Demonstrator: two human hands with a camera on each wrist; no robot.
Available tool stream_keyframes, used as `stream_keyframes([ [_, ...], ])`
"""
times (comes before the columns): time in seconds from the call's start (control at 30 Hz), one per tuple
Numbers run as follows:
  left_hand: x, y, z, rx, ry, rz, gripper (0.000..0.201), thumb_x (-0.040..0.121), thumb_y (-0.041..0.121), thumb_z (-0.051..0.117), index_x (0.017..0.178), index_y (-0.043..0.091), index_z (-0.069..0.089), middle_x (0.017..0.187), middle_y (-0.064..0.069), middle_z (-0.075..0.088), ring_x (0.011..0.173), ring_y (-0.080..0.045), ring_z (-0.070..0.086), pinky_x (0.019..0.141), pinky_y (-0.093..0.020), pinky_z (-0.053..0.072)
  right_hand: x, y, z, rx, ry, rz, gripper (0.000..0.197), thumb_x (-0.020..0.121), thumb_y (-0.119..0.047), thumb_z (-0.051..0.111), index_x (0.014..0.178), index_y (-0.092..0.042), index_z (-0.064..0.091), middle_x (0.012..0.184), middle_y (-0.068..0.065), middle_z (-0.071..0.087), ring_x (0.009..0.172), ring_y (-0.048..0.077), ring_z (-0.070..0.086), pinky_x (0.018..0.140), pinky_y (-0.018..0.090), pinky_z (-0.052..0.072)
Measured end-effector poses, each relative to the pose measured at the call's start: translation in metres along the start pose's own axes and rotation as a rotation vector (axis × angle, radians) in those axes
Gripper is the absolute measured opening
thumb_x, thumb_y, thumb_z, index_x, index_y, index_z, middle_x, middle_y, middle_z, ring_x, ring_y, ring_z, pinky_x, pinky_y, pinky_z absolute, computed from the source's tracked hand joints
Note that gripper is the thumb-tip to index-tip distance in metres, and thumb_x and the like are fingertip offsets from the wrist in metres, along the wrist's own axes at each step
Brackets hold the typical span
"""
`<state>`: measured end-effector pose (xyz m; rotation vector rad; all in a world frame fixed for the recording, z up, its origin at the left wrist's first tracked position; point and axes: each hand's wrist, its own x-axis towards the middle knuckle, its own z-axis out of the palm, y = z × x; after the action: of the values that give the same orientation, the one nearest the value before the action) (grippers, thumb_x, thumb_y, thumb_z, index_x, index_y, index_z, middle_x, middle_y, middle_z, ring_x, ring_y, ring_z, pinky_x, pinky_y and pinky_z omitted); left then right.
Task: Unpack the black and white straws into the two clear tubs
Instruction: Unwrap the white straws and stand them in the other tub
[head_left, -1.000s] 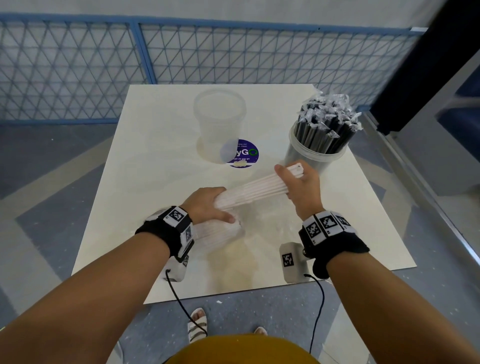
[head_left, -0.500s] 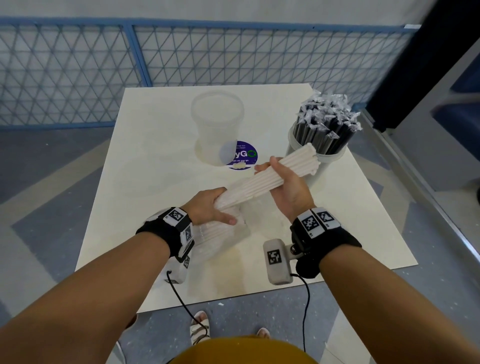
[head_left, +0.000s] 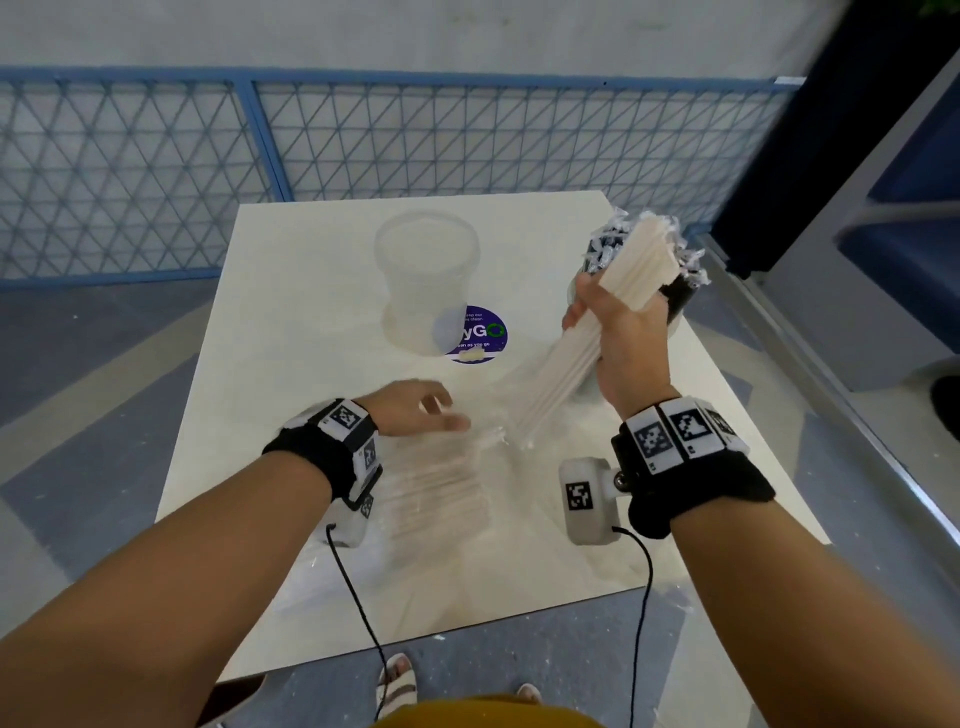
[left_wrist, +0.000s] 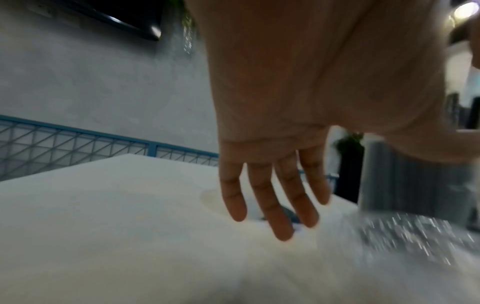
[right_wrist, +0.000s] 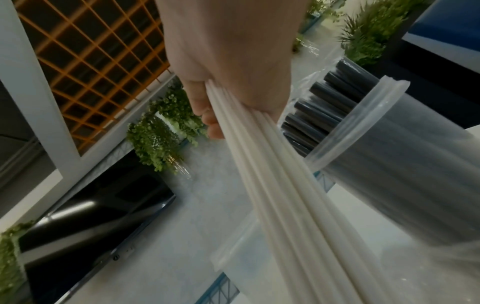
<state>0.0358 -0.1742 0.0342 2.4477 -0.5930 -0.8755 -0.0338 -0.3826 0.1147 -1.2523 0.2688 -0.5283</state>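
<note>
My right hand (head_left: 610, 317) grips a bundle of white straws (head_left: 582, 343) lifted off the table, tilted up toward the far right; the same bundle of white straws (right_wrist: 280, 185) runs out of my fist in the right wrist view. Behind it stands a clear tub (right_wrist: 405, 176) packed with black straws (right_wrist: 324, 107). An empty clear tub (head_left: 426, 280) stands at the table's middle back. My left hand (head_left: 421, 410) hovers open, fingers straight (left_wrist: 262, 197), over the clear plastic packaging with white straws (head_left: 441, 478) lying on the table.
The white table (head_left: 291, 322) carries a round purple sticker (head_left: 480, 338) beside the empty tub. A blue mesh fence (head_left: 156, 171) runs behind the table. A dark panel and grey frame stand at the right. Cables hang off the near edge.
My right hand pulled the white straw bundle out of the packaging and raised it toward the right. My left hand let go of the bundle and opened over the packaging.
</note>
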Motion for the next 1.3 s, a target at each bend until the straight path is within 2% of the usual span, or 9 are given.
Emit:
stream_keyframes([
  [0.13,0.024,0.012,-0.05,-0.463,0.451,-0.118,0.043,0.09,0.049,0.047,0.105,0.009,0.051,0.095,-0.009,0.06,0.067,-0.022,0.057,0.058,-0.028,0.04,-0.003,-0.009,0.001,0.072,0.067,-0.009,0.019,0.078,-0.008,0.065,0.064,-0.02,0.062,0.053,0.003,0.053,0.053,0.021,0.048,0.065,0.038,0.04],
  [0.23,0.044,0.016,-0.075,-0.765,0.626,-0.228,0.054,0.09,0.045,0.048,0.123,0.003,0.043,0.107,-0.015,0.058,0.057,-0.018,0.056,0.05,-0.027,0.045,-0.003,-0.015,0.002,0.13,0.12,-0.01,0.015,0.082,-0.005,0.063,0.072,-0.014,0.057,0.054,0.003,0.052,0.052,0.019,0.048,0.065,0.038,0.042],
  [0.43,0.066,0.018,-0.084,-1.148,0.583,-0.225,0.052,0.087,0.026,0.062,0.124,-0.004,0.042,0.1,-0.014,0.051,0.058,-0.016,0.058,0.043,-0.023,0.053,0.001,-0.024,0.011,0.261,0.133,0.014,0.018,0.088,-0.004,0.057,0.073,-0.013,0.054,0.056,0.0,0.053,0.054,0.016,0.051,0.066,0.035,0.044],
  [0.53,0.064,0.02,-0.085,-1.304,0.592,-0.155,0.012,0.087,0.007,0.061,0.089,-0.001,0.053,0.079,-0.01,0.05,0.06,-0.017,0.056,0.044,-0.02,0.054,0.007,-0.031,0.015,0.327,0.109,-0.008,0.01,0.089,-0.009,0.057,0.081,-0.011,0.051,0.065,0.003,0.052,0.06,0.017,0.054,0.072,0.036,0.046],
  [0.6,0.055,0.021,-0.083,-1.337,0.557,-0.117,0.014,0.088,0.001,0.057,0.08,0.005,0.046,0.074,-0.008,0.047,0.062,-0.019,0.054,0.048,-0.023,0.056,0.013,-0.035,0.021,0.362,0.096,-0.053,0.01,0.09,-0.012,0.057,0.086,-0.01,0.047,0.067,0.004,0.051,0.063,0.017,0.054,0.074,0.034,0.048],
  [0.77,0.029,0.01,-0.069,-1.383,0.461,-0.07,0.025,0.09,0.001,0.053,0.107,0.007,0.036,0.081,-0.006,0.051,0.062,-0.019,0.054,0.057,-0.027,0.058,0.031,-0.039,0.044,0.325,0.144,-0.19,0.016,0.093,-0.014,0.053,0.078,-0.009,0.051,0.065,0.002,0.061,0.072,0.014,0.06,0.076,0.025,0.051],
  [0.9,0.016,0.002,-0.059,-1.396,0.411,-0.054,0.021,0.089,0.003,0.056,0.1,0.011,0.04,0.075,-0.01,0.055,0.044,-0.013,0.06,0.056,-0.026,0.059,0.038,-0.027,0.072,0.051,0.025,-0.222,0.02,0.088,-0.016,0.059,0.07,-0.023,0.062,0.077,0.009,0.065,0.083,0.021,0.06,0.083,0.032,0.048],
  [1.0,0.012,-0.001,-0.055,-1.412,0.413,-0.037,0.028,0.088,0.005,0.058,0.108,0.009,0.038,0.075,-0.009,0.056,0.043,-0.011,0.06,0.059,-0.026,0.059,0.039,-0.011,0.088,-0.146,-0.096,-0.149,0.024,0.083,-0.015,0.067,0.06,-0.023,0.064,0.076,0.005,0.067,0.08,0.017,0.062,0.082,0.032,0.048],
  [1.3,0.002,-0.001,-0.053,-1.402,0.377,-0.068,0.03,0.088,0.003,0.058,0.11,0.008,0.038,0.08,-0.011,0.056,0.059,-0.02,0.057,0.054,-0.026,0.059,0.045,0.039,0.102,-0.393,-0.311,0.197,0.023,0.07,-0.011,0.078,0.086,-0.011,0.062,0.082,0.003,0.063,0.084,0.022,0.062,0.082,0.038,0.052],
])
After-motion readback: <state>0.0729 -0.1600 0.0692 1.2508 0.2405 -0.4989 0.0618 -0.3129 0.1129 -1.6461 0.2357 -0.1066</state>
